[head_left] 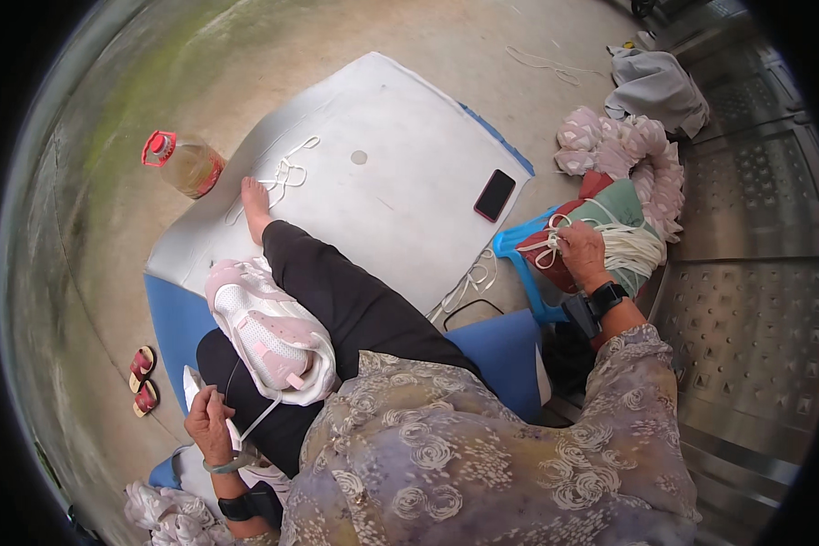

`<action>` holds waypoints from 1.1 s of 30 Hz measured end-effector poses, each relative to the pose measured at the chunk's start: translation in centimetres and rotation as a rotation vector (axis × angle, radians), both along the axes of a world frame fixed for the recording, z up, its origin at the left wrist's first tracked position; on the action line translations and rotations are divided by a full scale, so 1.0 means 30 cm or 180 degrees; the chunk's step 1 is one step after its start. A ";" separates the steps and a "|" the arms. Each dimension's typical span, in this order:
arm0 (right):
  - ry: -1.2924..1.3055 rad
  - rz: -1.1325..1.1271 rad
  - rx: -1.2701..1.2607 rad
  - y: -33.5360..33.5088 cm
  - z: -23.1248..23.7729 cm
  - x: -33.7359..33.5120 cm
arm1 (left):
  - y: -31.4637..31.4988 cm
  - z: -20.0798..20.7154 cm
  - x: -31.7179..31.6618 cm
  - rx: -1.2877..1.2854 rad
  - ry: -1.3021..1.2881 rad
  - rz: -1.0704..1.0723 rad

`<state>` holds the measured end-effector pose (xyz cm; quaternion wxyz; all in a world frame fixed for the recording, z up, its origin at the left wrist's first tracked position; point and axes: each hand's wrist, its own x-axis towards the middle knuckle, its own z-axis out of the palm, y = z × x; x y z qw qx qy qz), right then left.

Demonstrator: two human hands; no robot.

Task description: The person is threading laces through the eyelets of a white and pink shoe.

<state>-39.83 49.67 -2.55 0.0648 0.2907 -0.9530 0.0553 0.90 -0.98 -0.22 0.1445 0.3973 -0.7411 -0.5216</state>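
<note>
Currently, shoe (pixel 257 320) sits on dark trousers (pixel 364 289), near the left hand (pixel 211 424), whose grip holds a white thing (pixel 192 386), kind unclear. Right hand (pixel 582 251) has its grip pinching laces (pixel 550 240) above red-green cloth (pixel 617 204).

A phone (pixel 495 196), a red-capped bottle (pixel 187 166) and red sandals (pixel 143 363) sit well apart.

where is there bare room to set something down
The mat is bare, small marks aside, between the loose lace and the phone. Floor between bottle and sandals is bare too. It is crowded around the right hand and laces, and at the left hand beside the shoe.
</note>
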 end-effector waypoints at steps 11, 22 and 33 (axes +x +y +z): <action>-0.0140 -0.0680 0.0021 0.163 0.065 0.085 | -0.074 0.013 -0.001 -0.0174 -0.0037 0.0088; 0.0122 -0.0590 0.0126 0.141 0.008 0.131 | -0.078 0.016 -0.019 -0.0219 -0.0071 -0.0059; 0.0417 -0.0621 0.0207 0.108 0.011 0.151 | -0.096 0.031 -0.008 -0.0309 -0.0153 -0.0065</action>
